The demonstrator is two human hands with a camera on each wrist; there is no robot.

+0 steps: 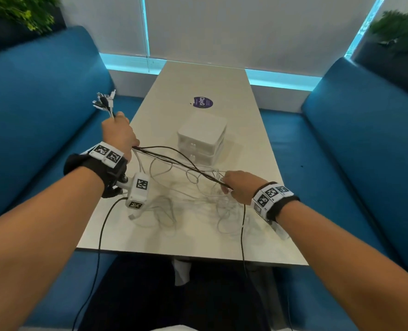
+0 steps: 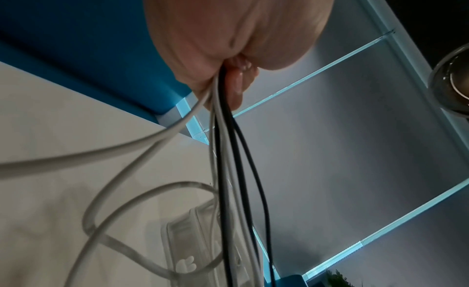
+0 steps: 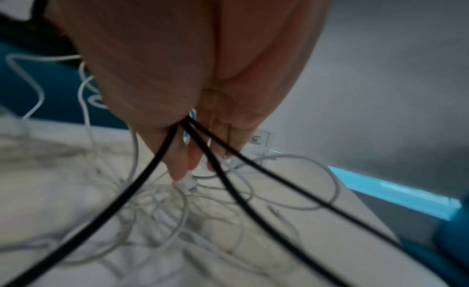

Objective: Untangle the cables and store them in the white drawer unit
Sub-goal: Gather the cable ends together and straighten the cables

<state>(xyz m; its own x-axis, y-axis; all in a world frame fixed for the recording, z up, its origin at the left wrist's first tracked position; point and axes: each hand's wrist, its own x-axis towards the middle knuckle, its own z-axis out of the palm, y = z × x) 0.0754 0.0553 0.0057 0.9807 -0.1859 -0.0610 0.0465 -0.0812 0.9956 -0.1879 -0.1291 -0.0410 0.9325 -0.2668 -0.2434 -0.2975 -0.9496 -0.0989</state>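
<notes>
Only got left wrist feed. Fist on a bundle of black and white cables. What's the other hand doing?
Observer: The right hand grips the black cables further along, low over the beige table.
Operator: Plug ends?
Observer: The connectors stick up out of the left hand.
Operator: Drawers open?
Observer: Both drawers of the white plastic drawer unit look closed.

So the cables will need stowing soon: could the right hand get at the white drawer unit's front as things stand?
Probably not yet. The right hand grips the black cables, stretched to the left hand in front of the drawer unit. The way looks short, but that grip must be freed first.
</notes>
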